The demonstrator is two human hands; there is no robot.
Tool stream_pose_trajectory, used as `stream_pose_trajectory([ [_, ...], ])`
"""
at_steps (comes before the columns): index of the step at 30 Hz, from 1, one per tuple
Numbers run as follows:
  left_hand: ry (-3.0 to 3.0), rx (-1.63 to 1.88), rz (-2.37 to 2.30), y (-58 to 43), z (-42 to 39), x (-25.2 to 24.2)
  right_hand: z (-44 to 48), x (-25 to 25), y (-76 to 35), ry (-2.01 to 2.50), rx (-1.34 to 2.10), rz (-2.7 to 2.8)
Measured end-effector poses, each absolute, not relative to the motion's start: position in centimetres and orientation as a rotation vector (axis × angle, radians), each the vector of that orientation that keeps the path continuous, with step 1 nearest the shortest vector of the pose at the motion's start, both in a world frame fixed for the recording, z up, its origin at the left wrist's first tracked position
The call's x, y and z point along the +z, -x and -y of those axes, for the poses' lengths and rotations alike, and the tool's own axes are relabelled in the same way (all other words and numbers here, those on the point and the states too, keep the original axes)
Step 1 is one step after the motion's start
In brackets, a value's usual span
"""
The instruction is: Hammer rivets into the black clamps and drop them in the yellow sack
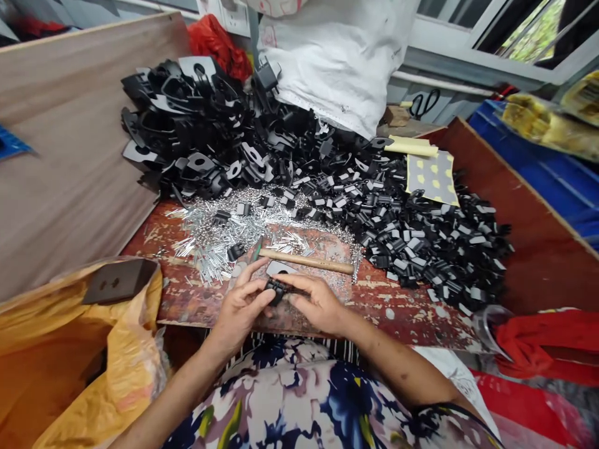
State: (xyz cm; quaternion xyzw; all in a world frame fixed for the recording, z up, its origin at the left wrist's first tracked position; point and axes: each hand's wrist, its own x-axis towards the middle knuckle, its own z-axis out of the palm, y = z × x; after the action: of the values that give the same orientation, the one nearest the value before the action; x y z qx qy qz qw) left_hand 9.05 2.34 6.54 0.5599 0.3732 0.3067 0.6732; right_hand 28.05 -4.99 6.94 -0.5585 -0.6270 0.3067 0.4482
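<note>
Near the table's front edge, my left hand (242, 307) and my right hand (319, 304) meet around a small black plastic part (276, 292). Fingers of both hands pinch it from either side, and they hide some of it. A grey-faced piece (279, 267) shows just beyond the fingertips; whether it joins the black part I cannot tell. Right behind my hands lies a hammer (306, 260), its wooden handle pointing right and its head at the left. Loose metal pins (210, 249) are spread in a heap past the hammer.
Small black plastic clips (416, 249) are piled at the right, larger black parts (187, 118) at the back left. A white sack (337, 62) hangs behind. Boards (79, 137) wall the worn red table (397, 318). A yellow bag (135, 349) is at the left, scissors (424, 104) at the back.
</note>
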Motion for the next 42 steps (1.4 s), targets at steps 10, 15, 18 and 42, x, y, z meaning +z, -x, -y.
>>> stream_pose_trajectory([
  [10,-1.47,0.564,-0.853,-7.7,-2.9,5.4,3.5,6.2,-40.5,1.841,0.506,1.641],
  [15,-2.123,0.481,-0.689,-9.6,-2.7,7.9,4.3,8.4,-35.1,1.53,1.352,1.587],
  [18,-2.296,0.315,-0.519,-10.4,-2.2,9.3,4.5,8.2,-32.7,1.234,1.983,1.326],
  [42,-2.554,0.286,-0.524,-10.0,0.4,8.0,5.1,7.0,-30.3,1.332,2.03,1.259],
])
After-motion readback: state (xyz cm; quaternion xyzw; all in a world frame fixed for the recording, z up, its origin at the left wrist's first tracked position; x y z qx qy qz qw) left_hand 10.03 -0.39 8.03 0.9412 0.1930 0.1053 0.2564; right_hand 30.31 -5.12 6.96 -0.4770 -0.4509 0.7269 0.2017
